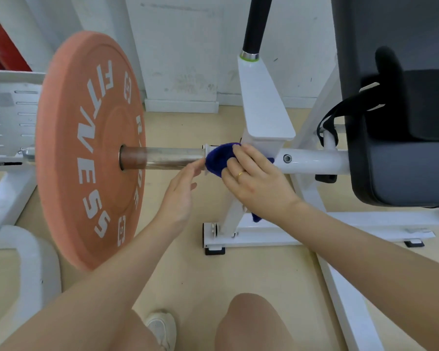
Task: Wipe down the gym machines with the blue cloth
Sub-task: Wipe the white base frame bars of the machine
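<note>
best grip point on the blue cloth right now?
Probably the bunched front of the blue cloth, at the inner end of the steel sleeve. Come from the plate side, where the left hand is; the right hand covers the rest.

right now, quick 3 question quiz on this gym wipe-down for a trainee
1. True or false: the blue cloth is pressed against the weight plate.
2. Which hand holds the cloth? A left hand B right hand
3. Fill in: the plate sits on a metal ____.

Key
1. False; it is at the sleeve's collar by the white frame.
2. B; the left hand is open beside the sleeve.
3. Sleeve.
</note>
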A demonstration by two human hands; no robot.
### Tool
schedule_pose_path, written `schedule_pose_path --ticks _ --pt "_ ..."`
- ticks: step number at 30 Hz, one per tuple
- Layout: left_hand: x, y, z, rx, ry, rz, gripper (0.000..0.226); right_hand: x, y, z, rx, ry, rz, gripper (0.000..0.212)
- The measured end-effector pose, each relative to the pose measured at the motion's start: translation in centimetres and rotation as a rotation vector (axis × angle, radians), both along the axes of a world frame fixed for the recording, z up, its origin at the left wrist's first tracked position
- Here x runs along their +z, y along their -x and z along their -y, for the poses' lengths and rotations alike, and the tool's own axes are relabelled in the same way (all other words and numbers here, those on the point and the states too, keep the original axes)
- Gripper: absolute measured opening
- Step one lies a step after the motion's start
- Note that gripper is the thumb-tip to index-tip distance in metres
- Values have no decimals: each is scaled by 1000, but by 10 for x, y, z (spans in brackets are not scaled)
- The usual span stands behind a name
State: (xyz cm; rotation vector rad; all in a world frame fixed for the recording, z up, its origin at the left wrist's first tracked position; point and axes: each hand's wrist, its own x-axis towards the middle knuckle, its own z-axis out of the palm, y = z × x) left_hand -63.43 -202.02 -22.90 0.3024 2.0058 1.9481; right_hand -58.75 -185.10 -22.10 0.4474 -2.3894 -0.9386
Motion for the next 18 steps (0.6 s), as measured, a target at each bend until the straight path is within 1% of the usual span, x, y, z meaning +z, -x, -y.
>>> schedule_pose_path --ticks 1,2,4,6,7,8,9,10,11,12,14,15,16,17,18 --pt "-2 -1 -2 4 5 0 45 -6 -1 -4 0 2 -13 32" --pt "-3 -1 -3 9 9 -4 44 -18 -4 -5 -19 -33 28 34" --pt "-7 -4 -5 -3 13 -17 39 -49 -10 0 -44 -129 188 32" --pt "-9 -8 -6 -33 21 -4 38 -69 -10 4 -51 -159 339 38" --pt "-9 -11 -8 -43 29 11 39 -71 -10 4 -29 -124 370 38" --pt "-9 -14 -9 -51 37 21 38 -69 -12 1 54 -38 375 33" --pt "-10 -17 -11 -58 42 26 37 -69 -16 -5 160 93 387 26" --pt "-10 -20 -13 -67 35 28 37 -66 -21 -10 226 280 353 23" --pt "-11 -22 -15 -75 26 26 37 -62 -28 -15 189 498 267 24" --pt "-11 -24 -17 -87 18 25 38 -54 -37 -20 76 754 184 28" --pt "-13 -25 -22 -109 21 -2 42 -29 -53 -30 -227 1324 13 36" --pt "-13 -25 -25 -125 22 -26 44 -22 -54 -34 -346 1622 -47 34" --pt "-12 -25 -30 -141 18 -45 46 -15 -51 -34 -409 1867 -83 34" --pt "-10 -27 -34 -162 20 -62 47 -10 -43 -33 -386 2004 -95 33" --pt "-10 -27 -39 -180 27 -82 48 -6 -33 -27 -292 2093 -76 31"
